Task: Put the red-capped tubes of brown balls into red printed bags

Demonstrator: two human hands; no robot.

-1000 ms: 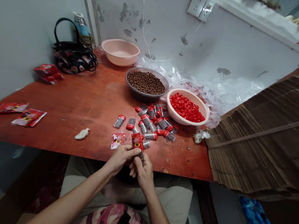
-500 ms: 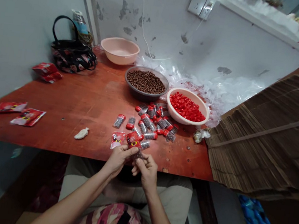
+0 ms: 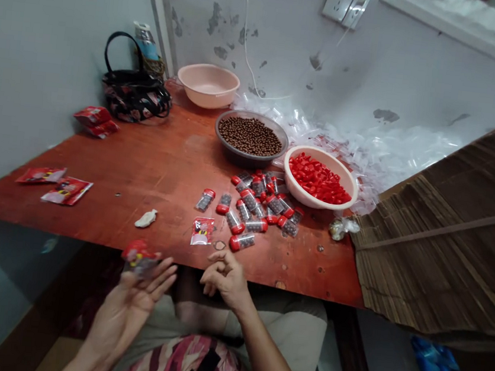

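My left hand (image 3: 126,308) is spread palm up below the table edge. A blurred red sachet with a bead capsule (image 3: 139,258) sits at its fingertips, with no visible pinch. My right hand (image 3: 224,278) rests loosely curled and empty at the edge of the red-brown table (image 3: 143,162). Closest to it lie a red-capped capsule of brown beads (image 3: 241,242) and a flat red sachet (image 3: 202,231). Several more capsules (image 3: 263,202) are scattered behind them. Brown beads fill a dark bowl (image 3: 252,113), and red caps fill a white bowl (image 3: 317,202).
A pink basin (image 3: 206,100), a black floral bag (image 3: 134,98) and a bottle (image 3: 146,43) stand at the back left. Red sachets (image 3: 67,190) lie at the left. Loose clear plastic (image 3: 346,143) heaps along the wall. A brown ribbed mat (image 3: 441,243) overhangs the right.
My hands have come apart. The left hand has swung left and opened, with the sachet now at its fingertips. The right hand no longer touches the sachet. The view has shifted slightly.
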